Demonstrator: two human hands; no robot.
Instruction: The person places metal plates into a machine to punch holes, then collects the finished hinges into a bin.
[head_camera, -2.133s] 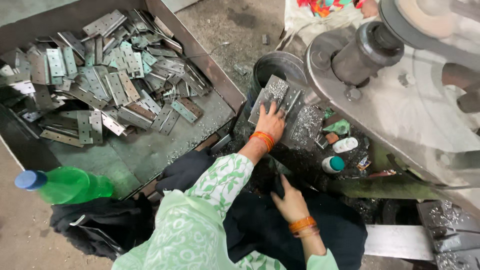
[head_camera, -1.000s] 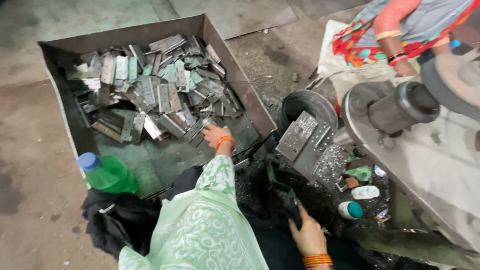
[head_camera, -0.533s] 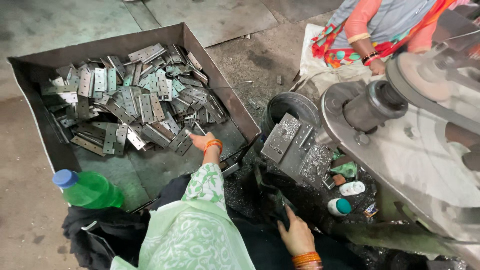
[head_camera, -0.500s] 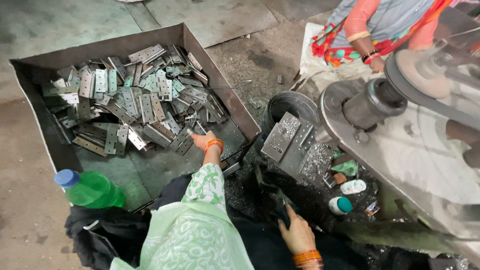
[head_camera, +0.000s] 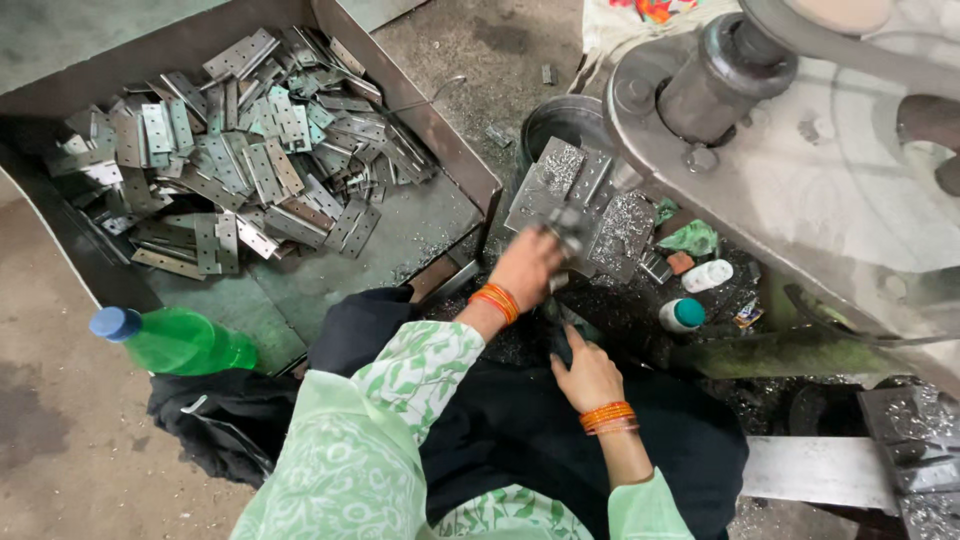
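At about nine o'clock from our hands lies a green plastic bottle (head_camera: 178, 341) with a blue cap, on its side on the floor against a heap of dark cloth (head_camera: 215, 425), close enough to reach without getting up. Above it, toward ten and eleven o'clock, we see a large open metal tray (head_camera: 420, 215) with a heap of flat, holed hinge plates (head_camera: 235, 165) piled toward its far side; the near part of its floor is bare, likely because that is where we pick from.

At the centre our left hand (head_camera: 527, 268), bangles at the wrist, reaches out to twelve o'clock and is closed on a hinge plate (head_camera: 562, 222) at the edge of a small stack of plates (head_camera: 585, 195) leaning in front of a dark round pot (head_camera: 560, 118). The hand is blurred, so we cannot be sure how many plates it grips; it looks like one. Just below, at six o'clock from it, our right hand (head_camera: 588, 375) is curled round a dark object (head_camera: 562, 343) pressed to the lap, seemingly bracing it; what it is we cannot tell.

To the right, at two o'clock, metal shavings and small bits lie together: a green rag (head_camera: 692, 238), a white capsule-shaped container (head_camera: 708, 275), a small teal-capped bottle (head_camera: 683, 314). Beyond them rises the grey body of a heavy machine (head_camera: 820, 170), and at five o'clock a pale metal bar (head_camera: 815, 472).
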